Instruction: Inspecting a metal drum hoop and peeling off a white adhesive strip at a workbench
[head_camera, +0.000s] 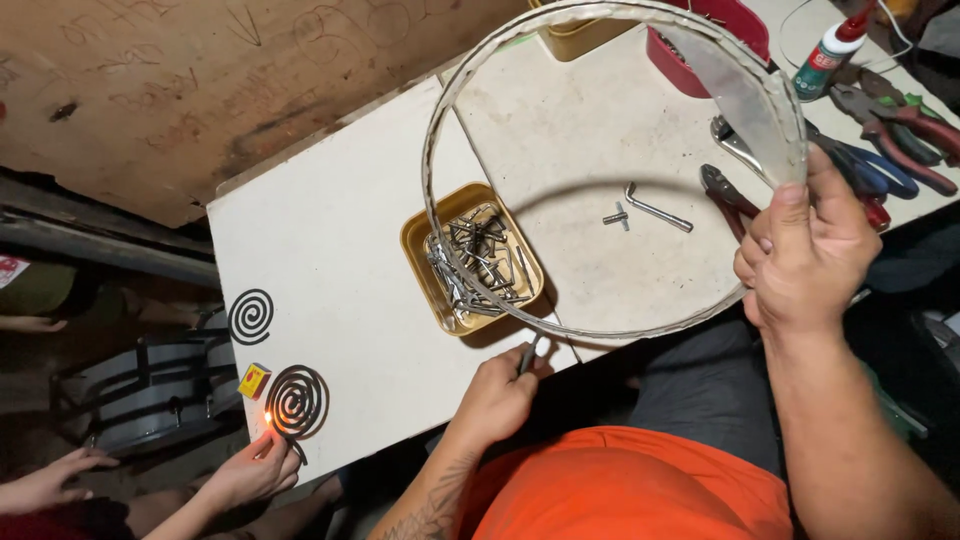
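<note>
Right hand (805, 255) closed, gripping metal hoop (440, 120) held above white table (340, 260). Left hand (497, 395) closed around small metal tool (528, 355) beside yellow tray (420, 245) of hardware.

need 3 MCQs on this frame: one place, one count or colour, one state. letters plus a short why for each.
1. Where does the shallow gold metal tray of steel rods stand?
A. on the white tabletop
B. on the floor
C. on the person's lap

2. How many black spiral coils lie on the white tabletop?
A. one
B. two
C. four

3. What is the state of the large thin silver metal hoop?
A. lying flat on the table
B. held up in the right hand
C. hanging on the wall

Answers:
1 A, the tray rests on the white top, seen through the hoop.
2 B, a smaller black spiral coil and a larger black spiral coil near the table's edge.
3 B, the right hand grips the hoop's rim, above the table; the left hand pinches a small metal rod.
</note>
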